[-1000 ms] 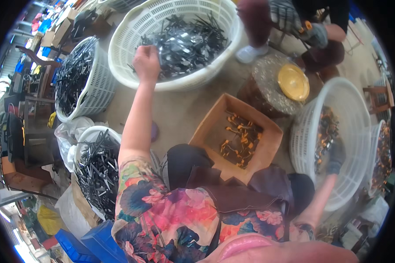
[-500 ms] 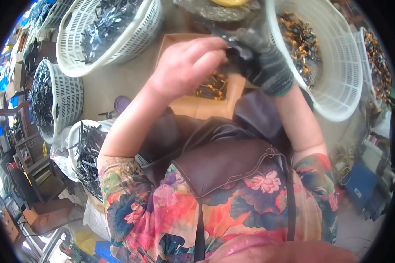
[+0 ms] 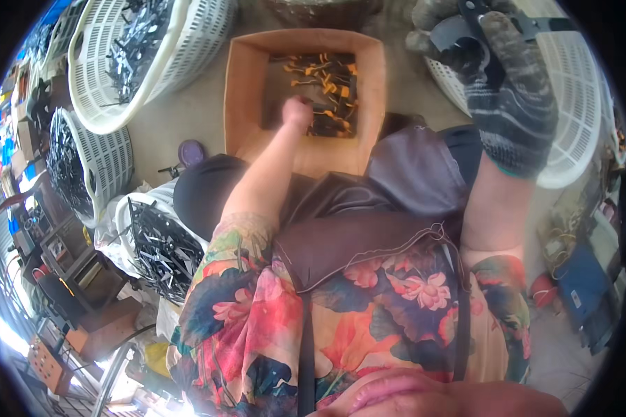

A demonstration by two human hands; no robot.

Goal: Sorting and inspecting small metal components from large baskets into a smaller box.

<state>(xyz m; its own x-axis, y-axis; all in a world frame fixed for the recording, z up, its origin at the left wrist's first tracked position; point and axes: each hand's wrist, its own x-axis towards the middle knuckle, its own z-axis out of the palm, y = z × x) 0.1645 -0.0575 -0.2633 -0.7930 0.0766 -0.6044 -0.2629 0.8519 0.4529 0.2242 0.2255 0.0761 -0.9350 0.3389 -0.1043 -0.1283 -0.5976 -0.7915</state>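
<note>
The gloved right hand (image 3: 511, 97) holds a curved metal blade (image 3: 449, 33), probably stiff and safest by its dark shank (image 3: 492, 66), while I cannot tell the left hand (image 3: 297, 113)'s grip.

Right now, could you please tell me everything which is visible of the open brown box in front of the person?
The box is open-topped, with four brown walls that look like cardboard. It sits upright just beyond the maroon apron. Orange and black pieces lie inside, mostly toward its right. The left hand reaches in over the near wall; whether it touches the bottom is unclear.
</note>
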